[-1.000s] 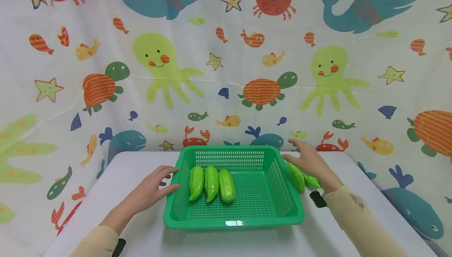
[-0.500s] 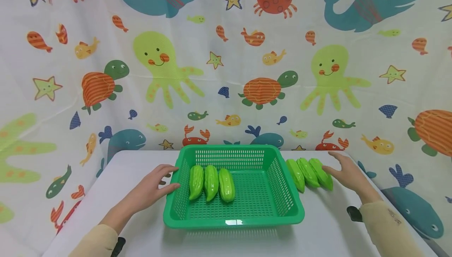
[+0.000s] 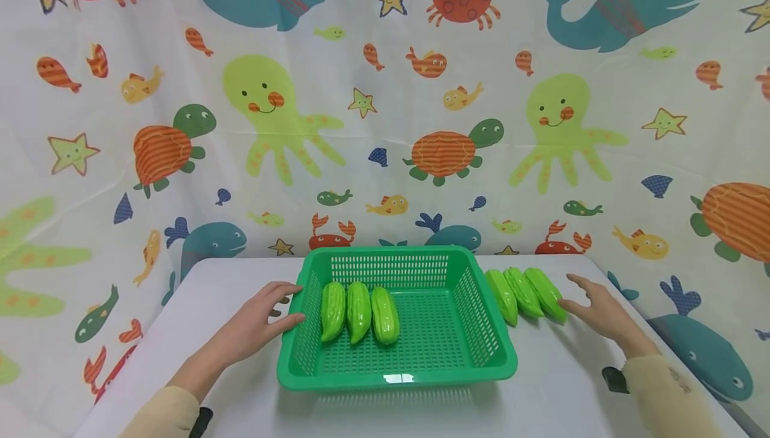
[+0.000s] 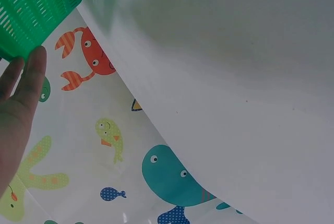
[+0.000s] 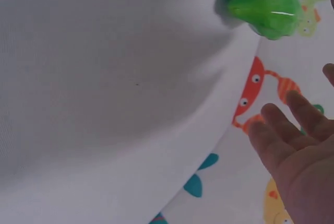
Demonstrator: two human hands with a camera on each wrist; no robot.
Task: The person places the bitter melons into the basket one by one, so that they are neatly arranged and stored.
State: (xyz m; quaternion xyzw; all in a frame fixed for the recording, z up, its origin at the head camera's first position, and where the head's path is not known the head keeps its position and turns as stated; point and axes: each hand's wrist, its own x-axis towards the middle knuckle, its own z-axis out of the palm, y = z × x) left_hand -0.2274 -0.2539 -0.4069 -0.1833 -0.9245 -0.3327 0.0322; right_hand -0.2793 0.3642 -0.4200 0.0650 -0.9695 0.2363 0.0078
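A green plastic basket (image 3: 397,380) stands mid-table, with three glossy green bitter melons (image 3: 359,314) side by side in its left part. Outside its right wall, three more bitter melons (image 3: 523,293) lie in a slanting row on the table. My left hand (image 3: 265,314) is at the basket's left rim, thumb and fingers spread, fingertips right at the edge. In the left wrist view its fingers reach to the basket wall. Just right of the outermost melon is my right hand (image 3: 601,311), fingers extended and holding nothing. The right wrist view shows a melon (image 5: 269,12) beyond the fingers.
The white table (image 3: 559,384) ends at the back against a hanging curtain (image 3: 385,124) printed with sea animals. White table surface shows in front of the basket and on both sides.
My right hand has moved right from over the loose melons to beside the outermost one, so all three now show. The left hand stays at the basket rim.
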